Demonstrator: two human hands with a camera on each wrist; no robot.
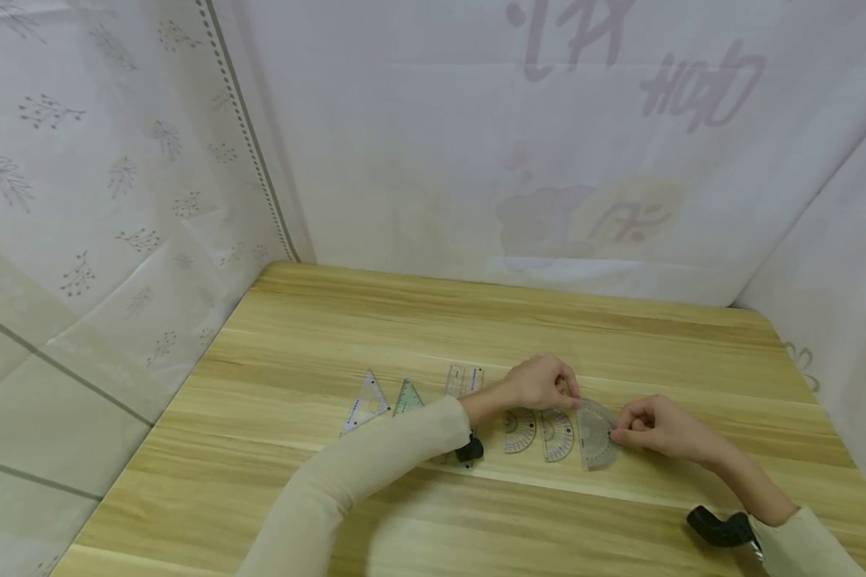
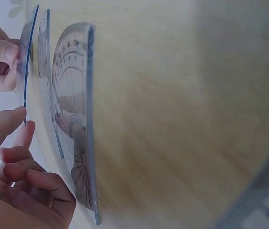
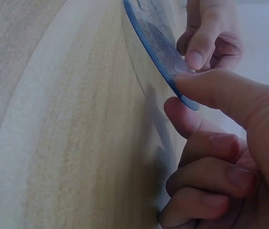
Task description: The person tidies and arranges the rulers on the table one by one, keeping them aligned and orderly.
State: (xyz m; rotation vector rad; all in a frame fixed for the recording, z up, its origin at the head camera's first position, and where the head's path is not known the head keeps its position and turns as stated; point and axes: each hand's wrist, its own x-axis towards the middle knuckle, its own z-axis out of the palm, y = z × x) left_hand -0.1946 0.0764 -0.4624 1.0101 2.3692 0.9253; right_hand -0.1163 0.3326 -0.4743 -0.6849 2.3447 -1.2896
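A clear protractor (image 1: 593, 439) is held between both hands at the right end of a row, its curved side facing right. My left hand (image 1: 543, 382) pinches its upper corner between thumb and index finger. On the curved edge, the thumb and index finger of my right hand (image 1: 660, 427) pinch it too. The right wrist view shows this protractor (image 3: 156, 40) tilted, its near edge raised off the table. Two smaller clear protractors (image 1: 520, 433) (image 1: 558, 438) lie just left of it, below my left hand.
Farther left on the wooden table (image 1: 260, 385) lie a clear set square (image 1: 368, 407) and a green set square (image 1: 407, 398). Clear straight rulers (image 1: 465, 378) are partly hidden under my left forearm. Patterned curtains (image 1: 404, 160) surround the table's back and sides.
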